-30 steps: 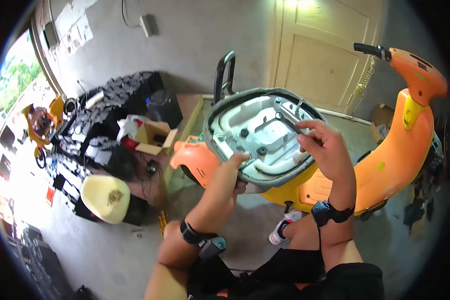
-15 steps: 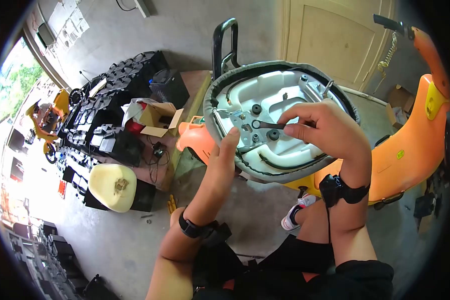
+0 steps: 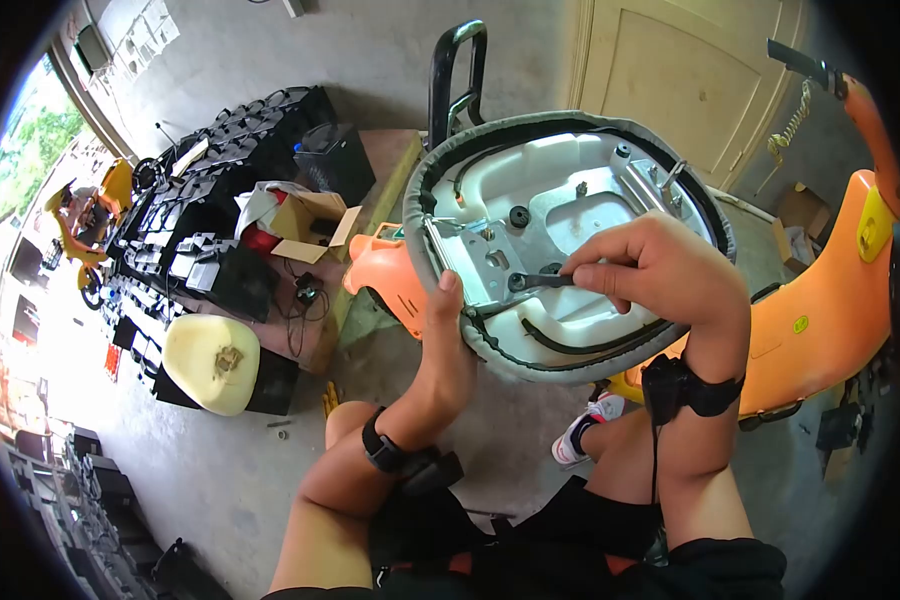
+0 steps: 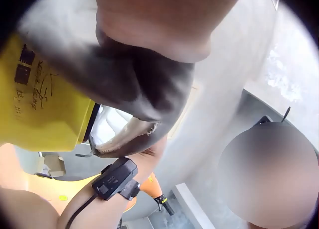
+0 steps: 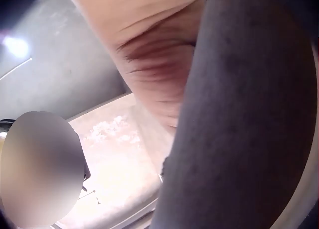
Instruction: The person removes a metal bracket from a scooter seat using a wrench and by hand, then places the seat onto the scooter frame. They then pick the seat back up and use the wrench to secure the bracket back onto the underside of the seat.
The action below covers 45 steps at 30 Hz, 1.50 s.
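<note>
An upturned scooter seat [image 3: 545, 150] shows its white plastic underside, with a grey cover tucked round the rim. My left hand [image 3: 446, 345] grips its near left edge, thumb on top and the other fingers hidden beneath. Between thumb and fingers, my right hand [image 3: 660, 268] pinches a small dark wrench [image 3: 542, 281]. The wrench's ring end sits at a fastener by the corner of the metal hinge bracket [image 3: 462, 262]. Seen from below, the grey cover [image 4: 164, 84] fills much of the left wrist view, and the cover [image 5: 244, 114] blocks the right side of the right wrist view.
The orange scooter body [image 3: 820, 330] stretches to the right, and a black backrest bar [image 3: 457, 75] rises behind the seat. Left are rows of black batteries [image 3: 220, 190], an open carton [image 3: 310, 225] and a cream foam seat pad [image 3: 210, 362]. A door [image 3: 680, 90] stands behind.
My right hand has brought the wrench down and left onto the fastener at the bracket. My left thumb has drawn back from the bracket to the rim. The head view has shifted.
</note>
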{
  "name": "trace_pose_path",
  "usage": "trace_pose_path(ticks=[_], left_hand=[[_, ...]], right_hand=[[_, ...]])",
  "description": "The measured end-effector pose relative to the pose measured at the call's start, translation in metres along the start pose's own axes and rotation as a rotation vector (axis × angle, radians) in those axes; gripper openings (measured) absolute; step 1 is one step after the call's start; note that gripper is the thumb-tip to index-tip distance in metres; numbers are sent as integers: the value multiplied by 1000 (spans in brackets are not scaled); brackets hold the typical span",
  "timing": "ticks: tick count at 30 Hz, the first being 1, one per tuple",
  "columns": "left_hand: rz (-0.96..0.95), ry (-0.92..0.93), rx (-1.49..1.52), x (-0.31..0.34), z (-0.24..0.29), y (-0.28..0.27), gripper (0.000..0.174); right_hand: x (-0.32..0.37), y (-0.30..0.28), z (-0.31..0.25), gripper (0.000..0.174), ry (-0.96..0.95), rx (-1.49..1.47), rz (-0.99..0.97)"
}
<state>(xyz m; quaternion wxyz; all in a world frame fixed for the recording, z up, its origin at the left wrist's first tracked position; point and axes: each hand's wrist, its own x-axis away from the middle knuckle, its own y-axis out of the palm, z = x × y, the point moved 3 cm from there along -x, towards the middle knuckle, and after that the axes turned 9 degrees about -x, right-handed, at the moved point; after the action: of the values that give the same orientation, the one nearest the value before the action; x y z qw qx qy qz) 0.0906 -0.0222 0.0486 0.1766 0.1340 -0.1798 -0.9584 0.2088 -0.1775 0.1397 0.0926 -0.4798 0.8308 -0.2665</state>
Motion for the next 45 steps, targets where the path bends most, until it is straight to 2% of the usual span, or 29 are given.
trace_pose_path(ticks=[4,8,10,11,13,14,15,17,19,21,22,25,27,29,31,33,34,35,37,41,44,45], left_hand=[[-27,0,-4,-1,3,0,75],[-15,32,-68,-1,4,-3,75],[-101,-8,3,2,-1,-7,72],[-93,-12,10,3,-1,-7,72],[16,0,-33,2,5,-2,68],[91,35,-71,2,4,-3,65],[96,39,-67,1,5,-3,65],[149,105,-163,-1,6,-5,62],[225,42,-200,4,-1,-11,59],[271,-22,-288,6,-2,-14,59],[274,-22,-285,7,-3,-13,59],[312,47,-224,4,-7,-15,62],[339,179,-335,3,-4,-16,69],[328,220,-314,4,3,-12,70],[323,264,-292,2,6,-11,71],[294,548,-385,-3,7,-12,65],[311,601,-552,-7,5,-19,52],[315,607,-549,-6,3,-24,52],[291,520,-739,-5,1,-27,46],[298,615,-705,-12,0,-28,43],[269,662,-674,-20,0,-35,47],[276,667,-673,-20,0,-35,47]], right_hand=[[-1,4,-2,22,90,-27,-20],[-4,2,3,22,97,-9,-45],[-2,5,-1,24,128,26,-13],[1,9,-3,24,135,28,-22],[6,9,-17,28,-11,298,188],[10,9,-25,36,105,295,151],[14,11,-27,36,103,300,146],[26,20,-34,39,-151,427,201],[34,31,-40,41,-118,411,184],[42,40,-46,41,-237,447,291],[46,43,-48,46,-204,483,284],[54,51,-53,45,-232,531,264],[56,52,-55,45,-238,521,253],[58,54,-56,45,-247,513,240],[60,55,-56,37,-453,518,225],[66,55,-55,41,-458,503,180],[68,56,-55,45,-458,481,139],[70,60,-57,45,-463,487,137],[73,69,-64,37,-482,569,181],[66,86,-68,38,-572,709,257],[55,90,-70,33,-685,743,287],[51,92,-70,28,-774,770,297]])
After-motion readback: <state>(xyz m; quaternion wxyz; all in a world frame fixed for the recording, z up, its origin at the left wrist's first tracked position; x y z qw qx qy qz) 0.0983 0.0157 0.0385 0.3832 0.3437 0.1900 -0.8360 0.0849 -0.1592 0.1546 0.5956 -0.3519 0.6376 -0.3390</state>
